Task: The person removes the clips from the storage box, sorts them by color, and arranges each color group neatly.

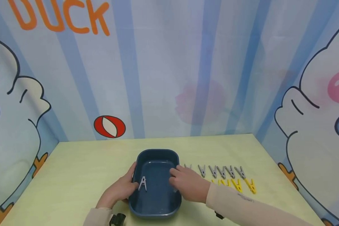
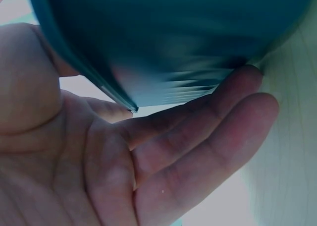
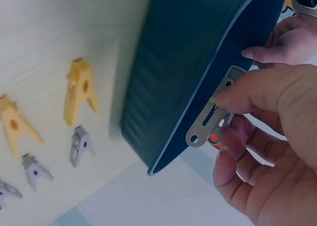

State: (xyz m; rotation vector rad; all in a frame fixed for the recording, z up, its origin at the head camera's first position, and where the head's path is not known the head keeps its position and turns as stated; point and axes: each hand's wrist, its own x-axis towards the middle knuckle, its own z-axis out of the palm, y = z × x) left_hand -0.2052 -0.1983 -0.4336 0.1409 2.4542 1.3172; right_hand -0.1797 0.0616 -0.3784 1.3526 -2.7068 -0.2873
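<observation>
A dark blue plastic tub (image 1: pixel 155 201) stands on the table, its long side pointing away from me. My left hand (image 1: pixel 120 188) grips its left wall, thumb over the rim and fingers along the outside. One grey clothespin (image 1: pixel 142 184) lies in the tub near that thumb. Over the tub's right rim, my right hand (image 1: pixel 190 185) pinches another grey clothespin (image 3: pixel 199 126) between thumb and fingers, as the right wrist view shows; the head view mostly hides it. To the right lie a row of grey clothespins (image 1: pixel 221 172) and a row of yellow clothespins (image 1: pixel 237 185).
The pale yellow table (image 1: pixel 87 163) backs onto a striped blue curtain (image 1: pixel 164 78) with printed cartoon figures on both sides. My right forearm (image 1: pixel 243 204) crosses in front of the yellow row and partly covers it.
</observation>
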